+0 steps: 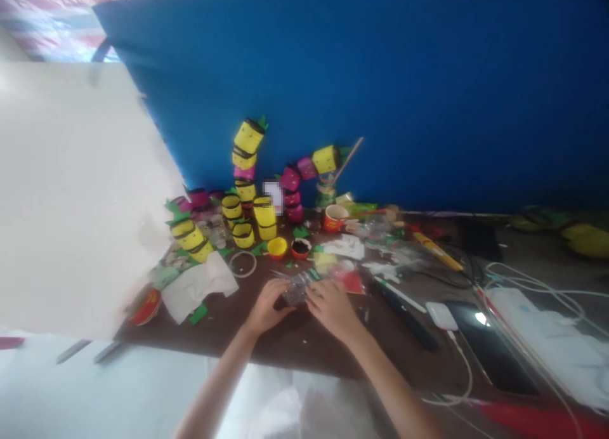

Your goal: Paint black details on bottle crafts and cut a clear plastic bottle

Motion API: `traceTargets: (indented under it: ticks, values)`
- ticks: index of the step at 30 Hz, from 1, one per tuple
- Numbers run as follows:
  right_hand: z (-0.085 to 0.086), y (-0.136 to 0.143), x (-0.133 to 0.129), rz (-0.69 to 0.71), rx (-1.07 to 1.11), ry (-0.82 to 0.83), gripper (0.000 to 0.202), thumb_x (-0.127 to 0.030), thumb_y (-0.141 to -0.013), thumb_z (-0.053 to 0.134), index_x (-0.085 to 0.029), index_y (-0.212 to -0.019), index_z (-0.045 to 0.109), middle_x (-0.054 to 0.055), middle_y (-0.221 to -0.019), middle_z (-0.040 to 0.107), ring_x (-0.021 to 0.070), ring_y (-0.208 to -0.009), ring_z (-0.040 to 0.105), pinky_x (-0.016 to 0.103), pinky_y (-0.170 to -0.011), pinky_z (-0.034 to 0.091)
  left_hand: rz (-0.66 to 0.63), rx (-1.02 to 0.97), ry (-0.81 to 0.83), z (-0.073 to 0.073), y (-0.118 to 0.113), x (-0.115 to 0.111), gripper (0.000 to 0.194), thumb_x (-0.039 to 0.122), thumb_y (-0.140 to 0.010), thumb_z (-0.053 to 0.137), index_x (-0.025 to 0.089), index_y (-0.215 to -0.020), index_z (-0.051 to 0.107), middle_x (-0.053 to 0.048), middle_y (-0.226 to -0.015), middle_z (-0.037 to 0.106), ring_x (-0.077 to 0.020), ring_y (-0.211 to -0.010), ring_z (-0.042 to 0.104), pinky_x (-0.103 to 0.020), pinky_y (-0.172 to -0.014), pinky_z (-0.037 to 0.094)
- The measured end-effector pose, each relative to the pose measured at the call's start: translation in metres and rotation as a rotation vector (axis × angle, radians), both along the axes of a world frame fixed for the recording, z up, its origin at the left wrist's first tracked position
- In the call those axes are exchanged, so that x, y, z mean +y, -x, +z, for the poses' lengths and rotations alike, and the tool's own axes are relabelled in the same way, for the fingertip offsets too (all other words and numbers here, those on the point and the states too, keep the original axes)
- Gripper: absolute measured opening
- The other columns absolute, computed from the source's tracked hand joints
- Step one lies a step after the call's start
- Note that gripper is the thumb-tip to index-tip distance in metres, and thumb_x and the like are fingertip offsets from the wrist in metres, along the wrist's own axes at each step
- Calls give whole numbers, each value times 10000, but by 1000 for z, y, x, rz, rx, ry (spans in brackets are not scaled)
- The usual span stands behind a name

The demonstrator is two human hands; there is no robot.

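Observation:
A clear plastic piece (297, 288) is held low over the brown table, between my two hands. My left hand (269, 307) grips its left side with curved fingers and thumb. On its right side my right hand (332, 309) presses with bent fingers. Just behind the piece lie what look like scissors (280, 275), partly blurred. A yellow paint cup (276, 248) and a dark-filled cup (301, 248) stand farther back. A red sheet (353, 281) lies beyond my right hand.
Stacked yellow and magenta cups (264, 218) stand against the blue board (380, 96). A white cloth (200, 287) lies left. To the right are a black phone (495, 350), a power strip (547, 344), cables and a yellow cutter (438, 251). The brown table (314, 347) ends near my forearms.

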State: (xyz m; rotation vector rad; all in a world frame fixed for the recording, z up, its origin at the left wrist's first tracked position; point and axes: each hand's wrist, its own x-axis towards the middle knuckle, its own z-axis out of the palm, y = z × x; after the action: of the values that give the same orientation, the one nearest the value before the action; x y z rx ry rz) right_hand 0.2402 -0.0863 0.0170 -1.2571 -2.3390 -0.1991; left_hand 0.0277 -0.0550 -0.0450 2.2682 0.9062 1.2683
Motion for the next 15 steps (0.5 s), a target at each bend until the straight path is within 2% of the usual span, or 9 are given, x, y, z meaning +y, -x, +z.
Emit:
traceTargets:
  ticks: [7,15]
  values:
    - [6,5,6,46,-66,-7,234,-140,-917,434,-171,-894,665,74,-810,652,211,-785,556,353,-708,338,10,-42,31,3,0,0,500,277,-725,748,219,-1177,544,-115,-1170,631,-250,-1140,574,-474,-964,488]
    - [1,14,3,65,-70,-29,325,-63,-910,417,-164,-722,661,66,-719,613,195,-726,518,343,-664,309,29,-44,39,5,-1,0,523,298,-715,754,220,-1192,553,-113,-1165,630,-249,-1120,581,-458,-951,497]
